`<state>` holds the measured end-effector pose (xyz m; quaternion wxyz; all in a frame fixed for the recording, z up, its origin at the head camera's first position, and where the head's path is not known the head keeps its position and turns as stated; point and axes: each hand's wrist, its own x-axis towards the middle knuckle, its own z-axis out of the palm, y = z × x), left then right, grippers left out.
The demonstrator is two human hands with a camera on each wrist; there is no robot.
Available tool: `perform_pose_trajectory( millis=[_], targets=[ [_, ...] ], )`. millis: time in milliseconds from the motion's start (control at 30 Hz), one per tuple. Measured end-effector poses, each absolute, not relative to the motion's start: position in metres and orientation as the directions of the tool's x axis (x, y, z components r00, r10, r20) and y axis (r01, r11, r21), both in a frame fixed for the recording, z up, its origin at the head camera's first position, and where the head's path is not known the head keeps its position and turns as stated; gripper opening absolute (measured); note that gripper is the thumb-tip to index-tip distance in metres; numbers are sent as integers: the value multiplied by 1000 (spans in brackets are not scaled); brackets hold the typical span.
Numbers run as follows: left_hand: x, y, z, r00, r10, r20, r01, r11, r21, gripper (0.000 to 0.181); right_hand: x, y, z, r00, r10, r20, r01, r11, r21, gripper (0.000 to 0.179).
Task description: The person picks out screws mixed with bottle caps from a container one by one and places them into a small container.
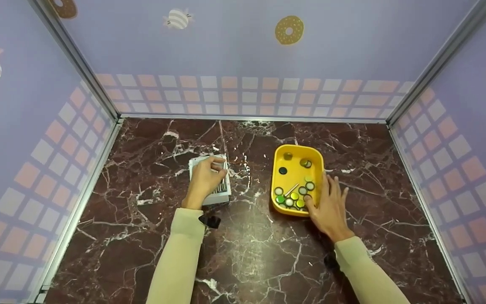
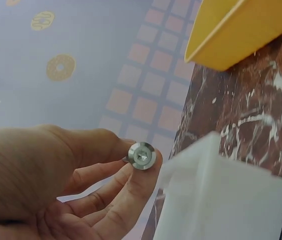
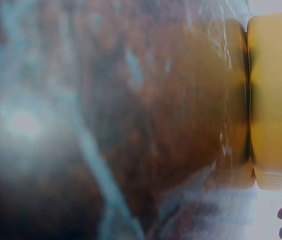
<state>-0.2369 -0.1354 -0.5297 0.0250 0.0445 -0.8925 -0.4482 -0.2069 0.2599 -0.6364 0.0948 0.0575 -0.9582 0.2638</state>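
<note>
My left hand is over a white box with a row of slim metal pieces in it. Thumb and fingertips pinch a metal screw, its round head with a small socket recess facing the left wrist camera. The white box stands just beyond those fingers. On the right, my right hand grips the side of a yellow tray, thumb inside and fingers along the outer wall. Round bottle caps, green, yellow, dark and silver, gather mostly at the tray's near end. Among them lies another screw.
Both containers stand on a dark red marble-patterned tabletop. Purple panels with pink and white squares enclose it at the back and both sides, with metal strips along their lower edges.
</note>
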Motion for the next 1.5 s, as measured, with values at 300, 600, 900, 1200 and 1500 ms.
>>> perform_pose_trajectory(
  millis=[300,600,900,1200,1500],
  targets=[
    [-242,-158,-534,-991,-131,-17,-97,637,764,36,-207,260,-636,-970,-66,233,-177,849,-497,98],
    [-249,-164,-541,-990,-135,-50,-128,675,726,32,-206,261,-636,-974,-66,215,-168,850,-500,99],
    [-256,-165,-538,-981,-120,-150,-191,719,668,32,-207,261,-636,-976,-71,206,-165,856,-489,99],
    [-267,-163,-535,-969,-123,-213,-229,764,603,36,-207,261,-637,-970,-72,232,-181,851,-493,99],
    [-279,-163,-545,-963,-79,-259,-220,789,574,35,-208,262,-637,-973,-75,216,-175,854,-489,100]
  ],
)
